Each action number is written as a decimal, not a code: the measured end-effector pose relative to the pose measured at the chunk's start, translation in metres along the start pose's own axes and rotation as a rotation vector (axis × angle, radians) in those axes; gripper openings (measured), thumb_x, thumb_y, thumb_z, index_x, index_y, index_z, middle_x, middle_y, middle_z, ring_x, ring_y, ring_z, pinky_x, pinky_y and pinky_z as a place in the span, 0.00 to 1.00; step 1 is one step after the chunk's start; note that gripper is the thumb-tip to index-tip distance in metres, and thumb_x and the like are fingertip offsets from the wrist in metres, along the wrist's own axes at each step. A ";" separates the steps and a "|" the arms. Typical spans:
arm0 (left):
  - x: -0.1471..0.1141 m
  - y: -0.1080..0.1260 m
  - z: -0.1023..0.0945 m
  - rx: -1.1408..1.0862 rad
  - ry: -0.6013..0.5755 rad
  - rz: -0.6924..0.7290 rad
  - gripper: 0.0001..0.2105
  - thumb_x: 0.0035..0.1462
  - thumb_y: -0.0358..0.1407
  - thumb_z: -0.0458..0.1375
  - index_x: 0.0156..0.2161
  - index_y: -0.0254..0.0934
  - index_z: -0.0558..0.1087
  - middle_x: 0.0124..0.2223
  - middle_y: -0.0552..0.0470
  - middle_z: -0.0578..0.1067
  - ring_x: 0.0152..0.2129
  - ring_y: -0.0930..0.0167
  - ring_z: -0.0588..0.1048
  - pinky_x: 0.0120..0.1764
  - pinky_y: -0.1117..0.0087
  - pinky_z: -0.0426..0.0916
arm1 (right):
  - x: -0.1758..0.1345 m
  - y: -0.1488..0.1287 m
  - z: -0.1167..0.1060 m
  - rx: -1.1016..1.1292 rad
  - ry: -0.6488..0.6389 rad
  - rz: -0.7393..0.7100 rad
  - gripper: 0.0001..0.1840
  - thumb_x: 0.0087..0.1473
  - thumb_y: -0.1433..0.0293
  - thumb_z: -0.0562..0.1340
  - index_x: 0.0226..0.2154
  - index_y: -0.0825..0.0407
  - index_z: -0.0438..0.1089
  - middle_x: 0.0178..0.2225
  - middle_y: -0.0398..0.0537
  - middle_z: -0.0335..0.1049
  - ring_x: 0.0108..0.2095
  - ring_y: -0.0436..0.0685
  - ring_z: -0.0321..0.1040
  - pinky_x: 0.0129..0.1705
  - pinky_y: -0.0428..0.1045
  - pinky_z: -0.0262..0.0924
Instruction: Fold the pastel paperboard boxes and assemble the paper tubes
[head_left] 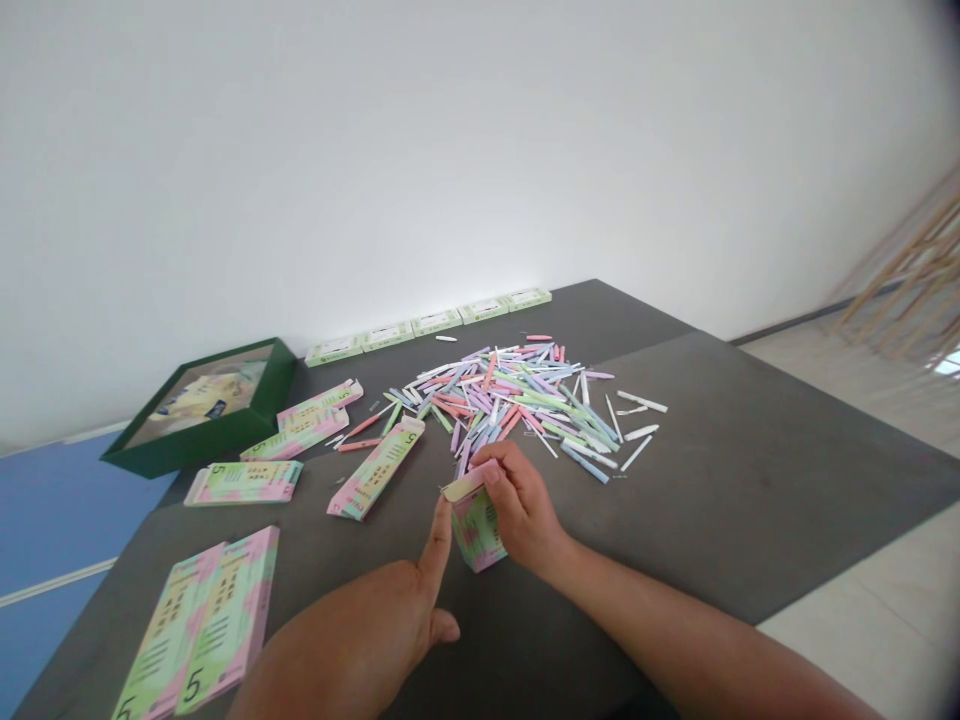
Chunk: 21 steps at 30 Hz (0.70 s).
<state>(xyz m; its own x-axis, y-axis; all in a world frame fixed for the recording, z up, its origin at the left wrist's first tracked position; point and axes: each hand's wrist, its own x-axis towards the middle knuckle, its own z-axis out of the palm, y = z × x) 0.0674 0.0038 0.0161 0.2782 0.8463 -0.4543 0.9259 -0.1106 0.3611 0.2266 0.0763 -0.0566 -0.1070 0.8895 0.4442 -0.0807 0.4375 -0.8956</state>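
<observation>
My right hand (519,503) grips a small pink-and-green cardboard box (480,530) by its upper right side, the thumb on the near face. The box stands tilted over the dark table, its pale top end facing up. With its index finger stretched out, my left hand (405,590) touches the left corner of that end. The left thumb sticks out apart, and its other fingers are mostly hidden. Just beyond the box lies a large heap of pastel pens (510,400), with white, pink, green, purple and blue pieces mixed together.
Several similar cartons lie at the left, including a slanted carton (379,470) and a pair of flat cartons (225,620). A green tray (262,400) holds a plastic packet. Along the wall runs a row of pale green boxes (435,320). The dark table (720,440) extends right.
</observation>
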 end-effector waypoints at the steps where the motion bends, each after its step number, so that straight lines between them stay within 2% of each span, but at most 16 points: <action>1: 0.001 0.000 0.000 0.012 -0.007 -0.007 0.38 0.55 0.40 0.49 0.65 0.33 0.34 0.22 0.59 0.71 0.16 0.71 0.68 0.20 0.73 0.57 | 0.000 0.000 0.000 0.010 0.004 0.002 0.10 0.60 0.67 0.49 0.38 0.52 0.63 0.29 0.44 0.62 0.27 0.50 0.58 0.30 0.46 0.55; 7: 0.001 -0.002 -0.001 0.099 -0.046 -0.014 0.37 0.55 0.39 0.49 0.65 0.35 0.34 0.25 0.56 0.72 0.19 0.70 0.69 0.21 0.73 0.56 | 0.002 -0.006 -0.003 0.094 0.005 -0.060 0.07 0.55 0.74 0.50 0.34 0.51 0.62 0.32 0.46 0.65 0.32 0.52 0.63 0.35 0.48 0.58; 12: 0.003 -0.008 0.004 0.096 -0.066 -0.028 0.37 0.55 0.39 0.49 0.65 0.37 0.36 0.26 0.55 0.73 0.19 0.70 0.70 0.23 0.72 0.60 | 0.006 -0.009 -0.010 0.065 -0.044 -0.112 0.08 0.51 0.78 0.51 0.32 0.51 0.61 0.33 0.47 0.65 0.34 0.52 0.63 0.37 0.50 0.59; 14: 0.004 -0.006 0.003 0.075 -0.065 -0.023 0.37 0.55 0.39 0.49 0.65 0.37 0.36 0.25 0.55 0.74 0.19 0.69 0.70 0.24 0.72 0.62 | 0.008 -0.009 -0.013 0.035 -0.087 -0.135 0.08 0.49 0.78 0.52 0.32 0.51 0.61 0.34 0.47 0.64 0.34 0.53 0.63 0.37 0.50 0.59; 17: 0.002 0.000 -0.001 0.027 -0.136 -0.089 0.36 0.55 0.38 0.48 0.65 0.35 0.38 0.30 0.50 0.77 0.25 0.67 0.73 0.29 0.69 0.65 | 0.011 -0.010 -0.020 0.011 -0.182 -0.160 0.08 0.49 0.78 0.53 0.32 0.51 0.60 0.34 0.47 0.65 0.35 0.53 0.63 0.38 0.50 0.60; 19: -0.001 0.001 -0.003 -0.008 -0.134 -0.105 0.35 0.55 0.37 0.48 0.65 0.35 0.39 0.30 0.49 0.77 0.25 0.66 0.74 0.31 0.68 0.67 | 0.014 -0.009 -0.024 0.011 -0.256 -0.163 0.08 0.50 0.78 0.53 0.33 0.50 0.60 0.35 0.47 0.67 0.35 0.53 0.64 0.38 0.50 0.60; 21: -0.003 -0.002 -0.004 -0.043 -0.078 -0.058 0.35 0.54 0.38 0.49 0.65 0.36 0.40 0.30 0.50 0.78 0.25 0.66 0.74 0.32 0.68 0.67 | 0.015 -0.008 -0.027 0.032 -0.321 -0.158 0.06 0.53 0.76 0.52 0.35 0.50 0.60 0.36 0.48 0.68 0.36 0.53 0.65 0.39 0.51 0.61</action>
<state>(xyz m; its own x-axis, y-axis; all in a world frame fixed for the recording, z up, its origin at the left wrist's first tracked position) 0.0641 0.0034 0.0198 0.2448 0.8074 -0.5369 0.9297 -0.0383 0.3664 0.2525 0.0893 -0.0435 -0.3961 0.7223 0.5670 -0.1517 0.5575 -0.8162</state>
